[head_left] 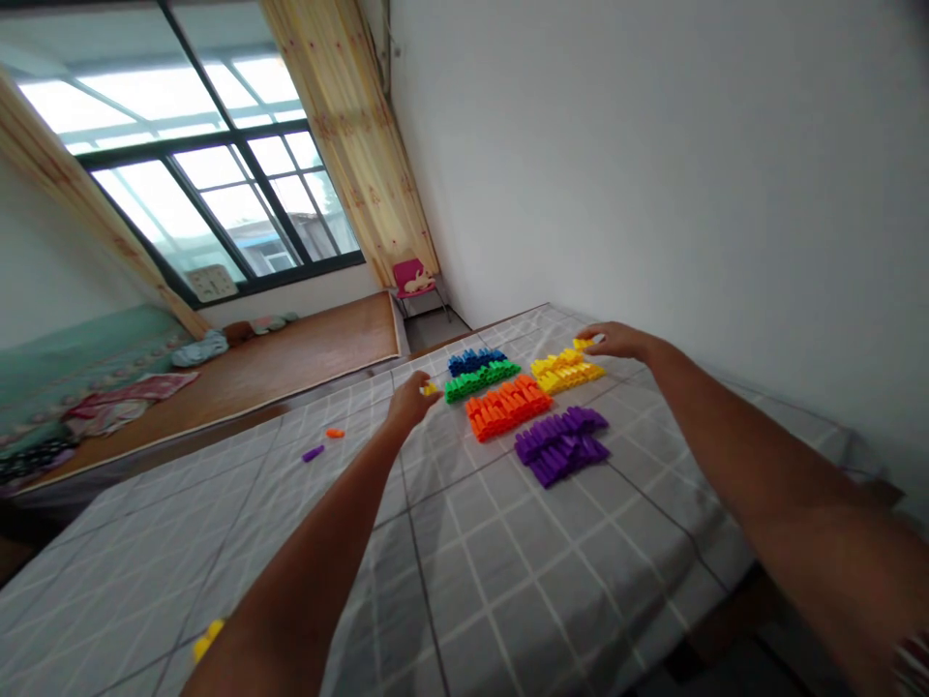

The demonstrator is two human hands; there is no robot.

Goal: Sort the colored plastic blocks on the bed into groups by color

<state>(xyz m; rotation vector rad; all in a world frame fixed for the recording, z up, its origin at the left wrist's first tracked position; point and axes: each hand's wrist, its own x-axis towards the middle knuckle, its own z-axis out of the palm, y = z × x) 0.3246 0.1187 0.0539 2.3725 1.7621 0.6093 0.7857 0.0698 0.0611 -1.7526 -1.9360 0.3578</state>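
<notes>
My left hand (pixel 411 399) is closed on a small yellow piece (pixel 430 389), left of the green pile (pixel 482 381). Beyond the yellow pile (pixel 566 371), my right hand (pixel 614 341) pinches another yellow piece (pixel 583 344). Small plastic pieces lie grouped by colour on the grey checked cloth (pixel 464 542): a blue pile (pixel 476 361) behind the green one, an orange pile (pixel 506 407) in the middle, and a purple pile (pixel 562 443) nearest me. One orange piece (pixel 335 434) and one purple piece (pixel 313 453) lie apart at the left.
Yellow objects (pixel 208 640) are partly hidden by my left forearm. A white wall (pixel 639 174) stands beyond the table on the right. At the back are a low brown platform (pixel 312 358), a pink chair (pixel 410 278) and a curtained window (pixel 239 194).
</notes>
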